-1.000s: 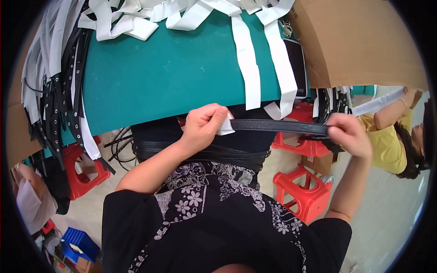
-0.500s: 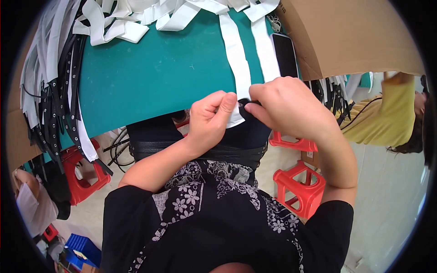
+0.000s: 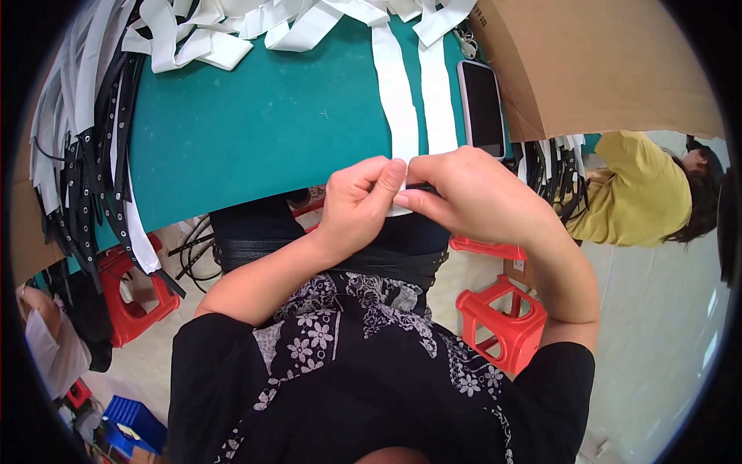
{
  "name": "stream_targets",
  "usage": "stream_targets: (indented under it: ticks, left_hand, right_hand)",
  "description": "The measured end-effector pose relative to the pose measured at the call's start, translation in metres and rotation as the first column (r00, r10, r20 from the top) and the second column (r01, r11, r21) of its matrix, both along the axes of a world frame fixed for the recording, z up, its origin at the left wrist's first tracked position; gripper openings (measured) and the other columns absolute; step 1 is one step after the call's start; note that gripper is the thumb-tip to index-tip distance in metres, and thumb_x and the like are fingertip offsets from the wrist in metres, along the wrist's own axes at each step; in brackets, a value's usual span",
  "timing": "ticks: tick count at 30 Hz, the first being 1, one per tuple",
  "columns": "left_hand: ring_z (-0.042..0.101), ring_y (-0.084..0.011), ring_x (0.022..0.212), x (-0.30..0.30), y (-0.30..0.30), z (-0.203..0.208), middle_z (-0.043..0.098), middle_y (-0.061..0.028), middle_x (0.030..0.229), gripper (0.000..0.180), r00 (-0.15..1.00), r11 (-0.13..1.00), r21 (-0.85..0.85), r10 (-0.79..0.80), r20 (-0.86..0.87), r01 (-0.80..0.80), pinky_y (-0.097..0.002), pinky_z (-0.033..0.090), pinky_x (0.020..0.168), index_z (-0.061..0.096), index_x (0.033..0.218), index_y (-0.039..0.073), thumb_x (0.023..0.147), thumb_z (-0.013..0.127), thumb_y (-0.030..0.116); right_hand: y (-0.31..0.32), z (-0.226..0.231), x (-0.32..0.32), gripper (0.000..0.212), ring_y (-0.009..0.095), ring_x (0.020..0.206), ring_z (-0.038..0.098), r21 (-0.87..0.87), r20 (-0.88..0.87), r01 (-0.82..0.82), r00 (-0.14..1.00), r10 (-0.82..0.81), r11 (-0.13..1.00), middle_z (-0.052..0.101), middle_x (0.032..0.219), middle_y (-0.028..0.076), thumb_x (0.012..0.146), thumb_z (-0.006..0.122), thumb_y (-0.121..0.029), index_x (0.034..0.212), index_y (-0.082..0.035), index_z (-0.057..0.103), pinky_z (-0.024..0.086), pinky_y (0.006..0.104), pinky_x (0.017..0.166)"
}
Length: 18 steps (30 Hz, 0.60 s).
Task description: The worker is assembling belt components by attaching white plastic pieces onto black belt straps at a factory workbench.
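A long white fabric strip [image 3: 396,93] runs down the green table to its front edge, where both hands meet on its near end. My left hand [image 3: 363,199] is closed on that end, thumb on top. Close against it, my right hand [image 3: 471,192] pinches with thumb and bent forefinger. A small dark bit of a black strip [image 3: 421,187] shows between its fingers; most of it is hidden. The white end peeks out below the fingertips. A second white strip [image 3: 439,100] lies alongside, partly behind my right hand.
Looped white strips [image 3: 301,27] lie across the back of the green table [image 3: 255,131]. Black eyelet straps [image 3: 89,193] hang at the left. A phone [image 3: 482,108] lies beside a cardboard box [image 3: 603,69]. Red stools [image 3: 506,321] stand below; a person in yellow [image 3: 641,189] is at the right.
My right hand has moved left and slightly down, its thumb now against my left hand. The gap with the black piece has mostly closed. The second white strip has shifted slightly left.
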<state>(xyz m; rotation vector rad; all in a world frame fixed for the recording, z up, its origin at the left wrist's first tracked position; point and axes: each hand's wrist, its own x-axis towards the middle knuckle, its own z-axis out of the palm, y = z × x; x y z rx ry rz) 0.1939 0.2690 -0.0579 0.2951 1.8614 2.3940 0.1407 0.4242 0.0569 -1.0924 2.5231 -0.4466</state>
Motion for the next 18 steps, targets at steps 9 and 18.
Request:
stream_targets:
  ticks: [9,18]
  left_hand:
    - [0.036,-0.0015,0.057,-0.002,-0.026,-0.03,0.044,0.0065,0.06,0.039,0.984,0.987,0.056,0.142,0.106,-0.149,-0.0213,0.03,0.048,0.058,0.071,0.003,0.098,0.049,0.029]
    - [0.044,-0.0031,0.061,-0.007,-0.005,-0.01,0.049,0.0055,0.061,0.035,0.998,0.996,0.051,0.067,0.005,-0.067,-0.0218,0.036,0.059,0.069,0.083,0.003,0.098,0.05,0.029]
  right_hand:
    - [0.101,0.057,-0.031,0.024,0.004,0.055,0.043,-0.015,0.516,0.419,0.781,-0.351,0.908,0.05,0.059,-0.004,0.088,0.063,-0.022,0.079,0.0,0.057,0.035,0.0208,0.048]
    - [0.019,0.131,-0.01,0.019,0.01,0.046,0.043,0.152,-0.293,-0.04,0.952,0.084,0.988,0.048,0.051,0.003,0.077,0.067,-0.006,0.07,0.002,0.052,0.034,0.024,0.045]
